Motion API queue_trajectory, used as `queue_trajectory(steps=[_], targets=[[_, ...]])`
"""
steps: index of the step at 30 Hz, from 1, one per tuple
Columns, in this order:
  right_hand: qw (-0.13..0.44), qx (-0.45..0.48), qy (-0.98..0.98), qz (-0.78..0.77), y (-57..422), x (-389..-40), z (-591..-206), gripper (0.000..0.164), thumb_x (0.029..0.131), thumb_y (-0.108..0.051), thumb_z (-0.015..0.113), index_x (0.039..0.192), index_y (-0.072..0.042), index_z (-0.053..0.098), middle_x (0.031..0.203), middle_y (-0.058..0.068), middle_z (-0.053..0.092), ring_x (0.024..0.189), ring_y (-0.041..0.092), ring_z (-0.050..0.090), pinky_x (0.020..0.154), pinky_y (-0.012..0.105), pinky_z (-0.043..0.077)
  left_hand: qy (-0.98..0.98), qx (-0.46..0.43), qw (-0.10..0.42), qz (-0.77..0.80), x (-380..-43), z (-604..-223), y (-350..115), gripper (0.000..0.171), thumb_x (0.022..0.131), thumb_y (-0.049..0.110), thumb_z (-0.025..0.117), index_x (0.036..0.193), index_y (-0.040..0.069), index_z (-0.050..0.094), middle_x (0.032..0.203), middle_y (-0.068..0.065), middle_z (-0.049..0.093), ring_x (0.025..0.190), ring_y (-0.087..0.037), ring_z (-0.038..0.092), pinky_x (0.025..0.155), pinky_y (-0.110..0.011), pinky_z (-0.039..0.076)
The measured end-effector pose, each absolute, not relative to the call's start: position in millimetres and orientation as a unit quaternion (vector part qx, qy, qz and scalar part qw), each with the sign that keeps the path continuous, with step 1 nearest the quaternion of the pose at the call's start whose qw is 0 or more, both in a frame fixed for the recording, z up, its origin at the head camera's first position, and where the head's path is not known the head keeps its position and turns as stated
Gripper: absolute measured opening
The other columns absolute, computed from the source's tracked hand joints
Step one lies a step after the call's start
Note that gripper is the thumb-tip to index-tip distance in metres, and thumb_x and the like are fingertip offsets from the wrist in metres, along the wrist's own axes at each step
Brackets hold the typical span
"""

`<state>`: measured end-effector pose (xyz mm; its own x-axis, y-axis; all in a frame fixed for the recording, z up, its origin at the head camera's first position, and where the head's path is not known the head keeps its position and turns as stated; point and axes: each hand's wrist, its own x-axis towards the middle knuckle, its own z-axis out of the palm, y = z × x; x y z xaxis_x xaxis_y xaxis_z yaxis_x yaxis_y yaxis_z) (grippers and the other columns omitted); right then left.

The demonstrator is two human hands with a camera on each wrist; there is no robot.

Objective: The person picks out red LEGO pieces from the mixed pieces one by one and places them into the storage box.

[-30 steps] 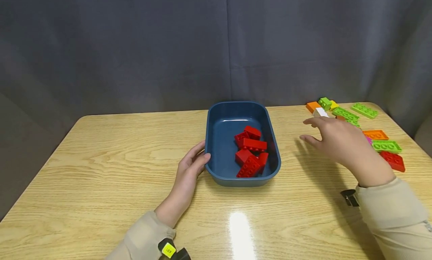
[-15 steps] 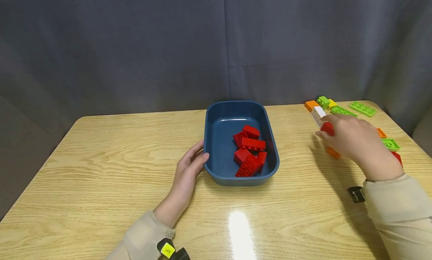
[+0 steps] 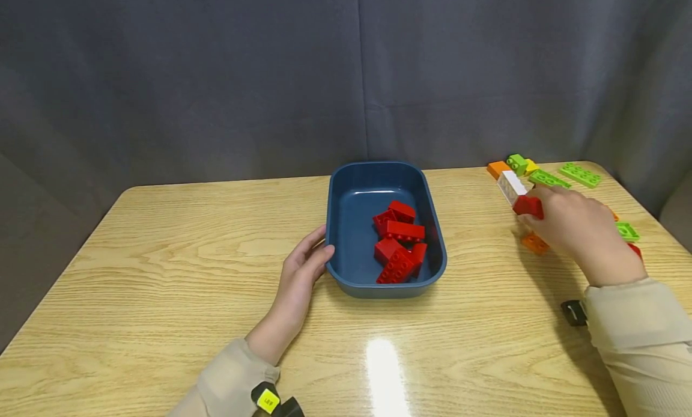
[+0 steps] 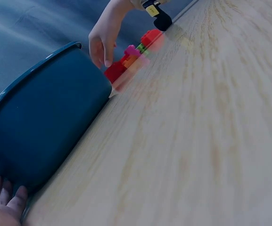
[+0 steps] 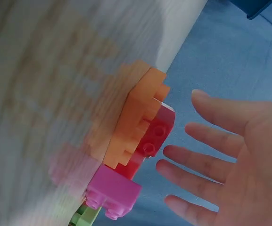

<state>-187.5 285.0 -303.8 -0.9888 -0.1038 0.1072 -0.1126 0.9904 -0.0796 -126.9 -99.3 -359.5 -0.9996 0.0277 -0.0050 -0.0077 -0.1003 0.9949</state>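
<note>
A dark blue plastic bin (image 3: 351,225) stands mid-table with several red toy bricks (image 3: 400,231) in it. My left hand (image 3: 300,273) holds its left side, thumb over the rim and fingers along the outer wall. At the right, my right hand (image 3: 567,225) is over loose bricks, its fingertips beside a red toy brick (image 3: 528,206). In the right wrist view the right hand (image 5: 249,165) has its fingers spread and nearly straight. There, the red brick (image 5: 157,132) stands behind an orange brick (image 5: 136,117), apart from the fingers in the picture.
Around the right hand lie a white brick (image 3: 510,185), an orange brick (image 3: 535,243), green plates (image 3: 580,174) and a yellow brick (image 3: 531,166). A pink brick (image 5: 112,190) is near the orange one. A dark curtain (image 3: 243,80) hangs behind the table.
My right hand has moved right and settled over the bricks, its thumb and index finger now around the red brick's place. The left hand and bin stay put.
</note>
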Motion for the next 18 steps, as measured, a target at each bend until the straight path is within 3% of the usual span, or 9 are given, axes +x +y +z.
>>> queue_trajectory(steps=[8, 18], targets=[[0.053, 0.049, -0.996, 0.045, 289.2, -189.1, -306.2, 0.050, 0.080, -0.029, 0.067, 0.118, 0.000, 0.055, 0.106, 0.030, 0.062, 0.082, 0.042, 0.056, 0.061, 0.059, 0.047, 0.671, 0.008, 0.012, 0.741, -126.6, -359.2, -99.3, 0.048, 0.093, 0.020, 0.052, 0.139, 0.010, 0.044, 0.142, -0.014, 0.050, 0.126, -0.021, 0.048, 0.108, -0.044, 0.038], [0.001, 0.054, -0.997, 0.048, 287.9, -189.3, -305.6, 0.055, 0.083, -0.030, 0.065, 0.126, 0.001, 0.053, 0.121, 0.032, 0.055, 0.093, 0.045, 0.054, 0.073, 0.063, 0.047, 0.671, 0.007, 0.012, 0.741, -126.8, -359.2, -99.3, 0.048, 0.092, 0.020, 0.053, 0.139, 0.011, 0.045, 0.142, -0.014, 0.050, 0.126, -0.021, 0.049, 0.108, -0.044, 0.038]])
